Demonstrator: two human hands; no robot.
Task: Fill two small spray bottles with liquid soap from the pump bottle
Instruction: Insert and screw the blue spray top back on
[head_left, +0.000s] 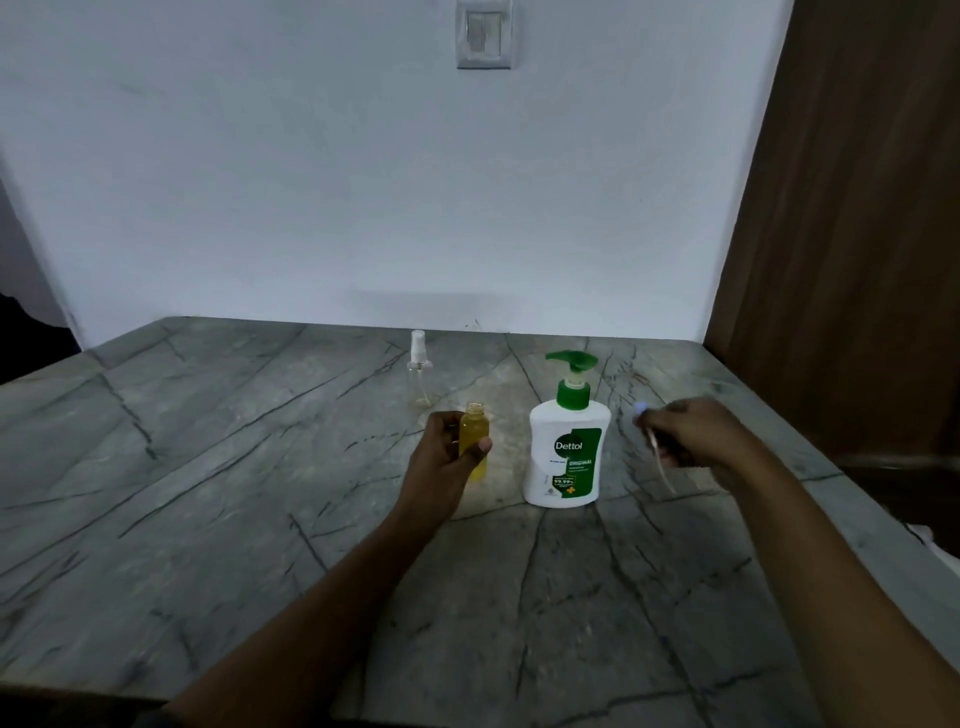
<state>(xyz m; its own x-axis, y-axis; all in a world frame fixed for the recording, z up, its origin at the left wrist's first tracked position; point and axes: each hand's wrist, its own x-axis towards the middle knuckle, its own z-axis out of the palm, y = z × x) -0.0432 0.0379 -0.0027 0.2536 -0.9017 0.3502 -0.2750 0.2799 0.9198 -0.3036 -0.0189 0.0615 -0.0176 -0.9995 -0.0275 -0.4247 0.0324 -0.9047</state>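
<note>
Near the middle of the desk (208, 467), towards its far edge, the left hand (447, 452) is holding an uncapped spray bottle (475, 431) upright. The fingers are curling round the bottle's left side and the thumb is pressing across its front. This bottle is showing yellow liquid almost up to its open neck. Whether its base is touching the desk or hanging just above it cannot be told.

Just to the right of it, apart from it, the pump bottle (566, 457) is standing upright on the desk. It is white with a green pump head and a green label reading Dettol, and its spout is pointing left. Neither hand is touching it.

Further right, towards the desk's right edge, the right hand (691, 431) is hovering above the surface with its fingers curled round a spray head (660, 462). The pale tip is sticking out beyond the knuckles, and the thin dip tube is hanging down and to the right below the hand. This hand is blurred, so the exact grip is not showing.

Behind the left hand, closer to the far edge, a capped spray bottle (418, 374) is standing alone, clear with a white top and looking nearly empty.

Beyond the far edge a pale wall (363, 182) is rising, carrying a switch plate (484, 34), and a wooden panel (857, 208) is running along the right edge.
</note>
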